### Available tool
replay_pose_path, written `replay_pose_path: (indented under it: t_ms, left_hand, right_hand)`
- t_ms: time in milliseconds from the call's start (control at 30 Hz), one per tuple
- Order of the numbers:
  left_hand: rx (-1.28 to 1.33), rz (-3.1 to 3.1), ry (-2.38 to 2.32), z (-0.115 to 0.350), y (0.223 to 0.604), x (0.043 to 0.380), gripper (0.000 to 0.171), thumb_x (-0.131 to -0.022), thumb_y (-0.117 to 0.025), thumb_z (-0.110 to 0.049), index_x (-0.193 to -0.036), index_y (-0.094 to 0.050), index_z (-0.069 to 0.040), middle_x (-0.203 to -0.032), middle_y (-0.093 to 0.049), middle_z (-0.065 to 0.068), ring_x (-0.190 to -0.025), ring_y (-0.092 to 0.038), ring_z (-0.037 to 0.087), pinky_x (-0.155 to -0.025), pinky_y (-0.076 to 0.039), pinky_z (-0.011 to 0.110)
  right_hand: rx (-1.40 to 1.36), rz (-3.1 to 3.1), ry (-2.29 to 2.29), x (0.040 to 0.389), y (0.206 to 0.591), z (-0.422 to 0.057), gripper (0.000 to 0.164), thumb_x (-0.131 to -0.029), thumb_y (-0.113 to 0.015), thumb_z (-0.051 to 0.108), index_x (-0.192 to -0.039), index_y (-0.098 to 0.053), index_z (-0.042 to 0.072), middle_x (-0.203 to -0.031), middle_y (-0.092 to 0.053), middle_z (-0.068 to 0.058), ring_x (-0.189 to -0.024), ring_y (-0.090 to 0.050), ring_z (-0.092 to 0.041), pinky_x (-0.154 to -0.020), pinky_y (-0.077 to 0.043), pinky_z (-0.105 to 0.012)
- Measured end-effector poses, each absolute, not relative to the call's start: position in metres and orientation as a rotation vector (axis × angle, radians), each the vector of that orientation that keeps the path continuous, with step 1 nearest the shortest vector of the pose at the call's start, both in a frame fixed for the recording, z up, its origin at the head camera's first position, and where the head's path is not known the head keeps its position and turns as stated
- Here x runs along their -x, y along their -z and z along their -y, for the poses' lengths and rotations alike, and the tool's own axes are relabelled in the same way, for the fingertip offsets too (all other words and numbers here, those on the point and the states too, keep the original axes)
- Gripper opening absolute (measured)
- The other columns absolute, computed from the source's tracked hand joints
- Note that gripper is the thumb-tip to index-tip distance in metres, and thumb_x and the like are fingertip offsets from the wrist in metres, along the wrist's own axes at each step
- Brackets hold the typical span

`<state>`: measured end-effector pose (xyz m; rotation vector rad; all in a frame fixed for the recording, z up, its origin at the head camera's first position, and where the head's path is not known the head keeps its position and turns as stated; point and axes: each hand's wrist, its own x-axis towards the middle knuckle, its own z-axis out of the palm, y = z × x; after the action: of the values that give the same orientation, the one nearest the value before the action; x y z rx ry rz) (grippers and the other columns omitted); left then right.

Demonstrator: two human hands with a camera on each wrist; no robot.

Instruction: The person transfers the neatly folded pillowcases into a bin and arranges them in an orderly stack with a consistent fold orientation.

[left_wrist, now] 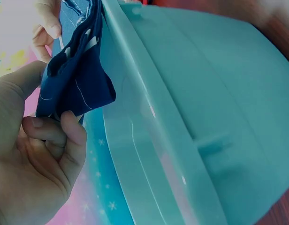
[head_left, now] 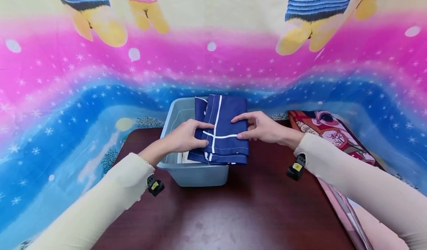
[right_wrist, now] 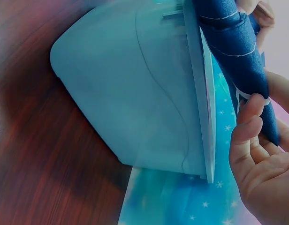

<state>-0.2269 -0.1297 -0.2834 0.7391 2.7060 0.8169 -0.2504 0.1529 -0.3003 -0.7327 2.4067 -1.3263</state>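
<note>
A folded navy blue cloth (head_left: pixel 230 111) with white stripes is held over the right part of a grey-blue plastic bin (head_left: pixel 200 176), overlapping its rim in the head view. My left hand (head_left: pixel 183 135) pinches the cloth's left side, thumb on top and fingers curled beneath, as the left wrist view of the cloth (left_wrist: pixel 74 79) shows. On the other side my right hand (head_left: pixel 261 127) grips the right edge, its fingers (right_wrist: pixel 247 122) curled under the fold. Something white (head_left: pixel 182 157) lies inside the bin, mostly hidden by the cloth.
The bin stands on a dark reddish-brown table (head_left: pixel 213 220). Along the table's right side lies a red and pink patterned fabric (head_left: pixel 337 135), partly behind my right sleeve. A colourful printed curtain (head_left: pixel 213 64) hangs behind and around the table.
</note>
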Motion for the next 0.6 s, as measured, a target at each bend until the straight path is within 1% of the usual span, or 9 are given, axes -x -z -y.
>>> replay_pose_path:
  t_ms: [67,200,333,500,600]
  left_hand:
    - [-0.735,-2.708,-0.815,0.135,0.284,0.229,0.056,-0.090,-0.067,-0.018,-0.145,-0.057,-0.016,-0.130,-0.065,0.011,-0.099,-0.060,0.020,-0.081,-0.048,0.030]
    - [-0.719,-2.716,-0.802,0.142,0.284,0.233,0.055,-0.091,-0.069,-0.020,-0.145,-0.057,-0.017,-0.138,-0.062,0.011,-0.110,-0.061,0.021,-0.087,-0.051,0.033]
    - [-0.723,-2.736,-0.771,0.150,0.283,0.235,0.055,-0.091,-0.071,-0.023,-0.144,-0.058,-0.017,-0.139,-0.063,0.011,-0.116,-0.061,0.021,-0.093,-0.053,0.038]
    - [-0.705,-2.750,-0.750,0.159,0.283,0.238,0.055,-0.092,-0.073,-0.024,-0.144,-0.058,-0.017,-0.136,-0.064,0.012,-0.114,-0.064,0.022,-0.094,-0.055,0.041]
    - [-0.676,-2.759,-0.720,0.163,0.285,0.241,0.055,-0.091,-0.073,-0.025,-0.144,-0.059,-0.017,-0.135,-0.065,0.012,-0.110,-0.066,0.021,-0.092,-0.055,0.040]
  right_hand:
    - [0.726,-2.407,1.332,0.253,0.301,-0.147,0.051,-0.090,-0.076,0.011,-0.138,-0.059,0.007,-0.088,-0.066,-0.011,-0.052,-0.052,-0.013,-0.049,-0.044,-0.028]
    - [0.727,-2.406,1.332,0.256,0.300,-0.140,0.050,-0.091,-0.075,0.012,-0.138,-0.060,0.008,-0.098,-0.066,-0.014,-0.051,-0.051,-0.013,-0.050,-0.043,-0.028]
    - [0.765,-2.411,1.315,0.260,0.299,-0.133,0.048,-0.091,-0.075,0.011,-0.137,-0.060,0.008,-0.103,-0.066,-0.016,-0.050,-0.048,-0.013,-0.050,-0.041,-0.028]
    - [0.848,-2.462,1.259,0.268,0.302,-0.120,0.046,-0.090,-0.075,0.007,-0.134,-0.061,0.003,-0.117,-0.065,-0.021,-0.054,-0.051,-0.015,-0.054,-0.040,-0.026]
    - [0.855,-2.520,1.193,0.271,0.304,-0.112,0.046,-0.089,-0.077,0.008,-0.133,-0.063,0.004,-0.123,-0.061,-0.020,-0.055,-0.051,-0.017,-0.056,-0.041,-0.026]
